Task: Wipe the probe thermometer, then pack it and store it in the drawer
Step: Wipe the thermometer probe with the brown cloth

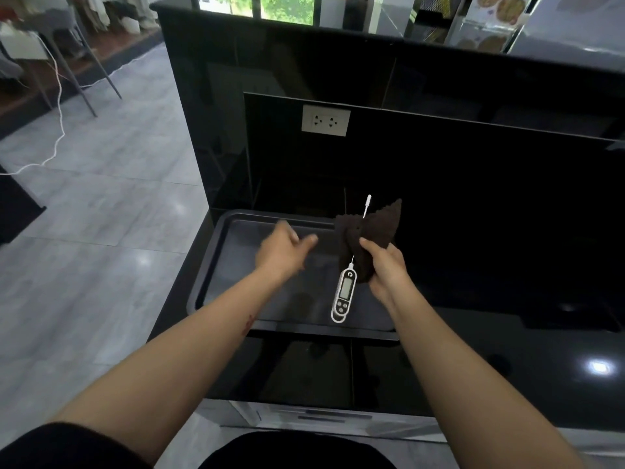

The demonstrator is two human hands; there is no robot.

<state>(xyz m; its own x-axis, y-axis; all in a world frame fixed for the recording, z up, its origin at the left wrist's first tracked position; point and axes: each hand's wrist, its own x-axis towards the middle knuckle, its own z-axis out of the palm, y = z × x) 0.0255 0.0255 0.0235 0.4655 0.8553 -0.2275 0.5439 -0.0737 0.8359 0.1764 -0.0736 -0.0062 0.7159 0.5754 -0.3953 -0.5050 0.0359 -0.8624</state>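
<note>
Landmark: black tray (216,286) on the glossy black tabletop (507,367).

Nearest, below the tray's near edge: a pale drawer front (334,418) under the tabletop, shut as far as can be told.

Over the tray's right end: probe thermometer (344,294) hanging body-down, display facing up, probe running up through a dark cloth (367,238), capped tip (368,200) emerging beyond the tray's far edge. Right hand (385,269) closed, fingers pinching cloth around probe. Sole support for the thermometer.

Above the tray's middle: left hand (284,252) blurred, fingers loosely spread, holding nothing, apart from the thermometer.

Risks, as judged:
- Slip of the smooth probe through the cloth under a slack pinch; drop of the body onto the tray, possible display damage.
- Loss of the tip cap if dragged by the cloth.
- Bending of the thin probe if twisted against the hanging body.

Remedy: left-hand support on the body before further wiping.
</note>
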